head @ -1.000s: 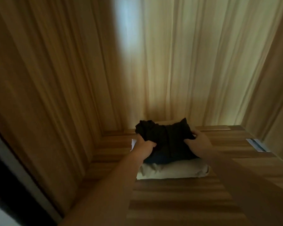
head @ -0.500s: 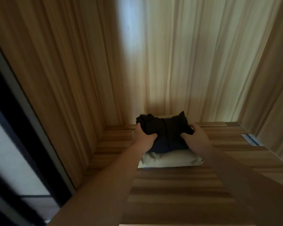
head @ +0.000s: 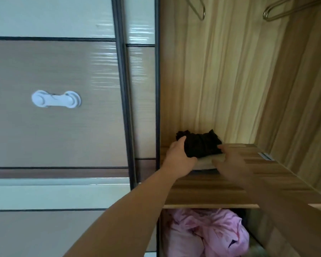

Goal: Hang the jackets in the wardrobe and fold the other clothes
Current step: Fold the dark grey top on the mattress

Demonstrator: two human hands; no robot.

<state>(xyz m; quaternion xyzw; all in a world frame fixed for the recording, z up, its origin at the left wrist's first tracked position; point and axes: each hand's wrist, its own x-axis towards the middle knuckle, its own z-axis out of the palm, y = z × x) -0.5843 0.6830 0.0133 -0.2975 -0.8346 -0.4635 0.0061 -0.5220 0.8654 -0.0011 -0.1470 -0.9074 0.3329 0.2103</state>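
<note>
Though the folding looks well along, nothing shows on the two bare hangers (head: pixel 278 10) at the top of the wardrobe, so the jackets seem left to do. A folded dark garment (head: pixel 199 145) lies on a pale folded piece (head: pixel 207 163) at the back of the wooden shelf (head: pixel 211 190). The left hand (head: pixel 181 157) curls round its left edge; the right hand (head: pixel 232 161) is blurred, so I cannot tell its grip. Crumpled pink clothes (head: pixel 209 232) below probably need folding.
</note>
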